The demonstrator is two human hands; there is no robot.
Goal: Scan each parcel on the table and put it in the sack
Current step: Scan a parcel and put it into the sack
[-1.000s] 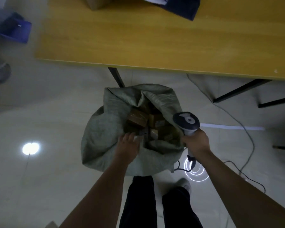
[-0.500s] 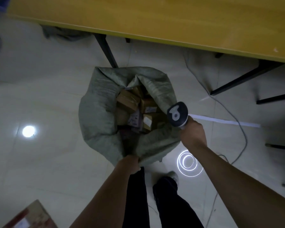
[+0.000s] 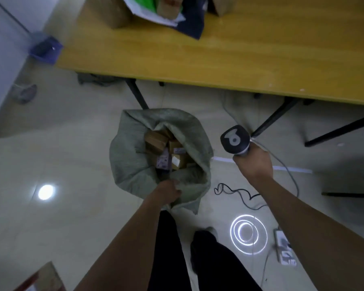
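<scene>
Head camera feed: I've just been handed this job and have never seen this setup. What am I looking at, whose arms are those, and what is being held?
There is no machine here. A person wears one wide-angle camera on the head, looking forward and down, so the two arms coming up from the bottom edge are the person's own. The left hand grips the near rim of a grey-green sack that stands open on the floor, with brown parcels inside. The right hand holds a handheld scanner off to the sack's right. A black cable lies on the floor nearby. Beyond the sack is a yellow table; at its far edge lie more parcels, only partly in view. The dark trousers at the bottom are the person's legs.
</scene>
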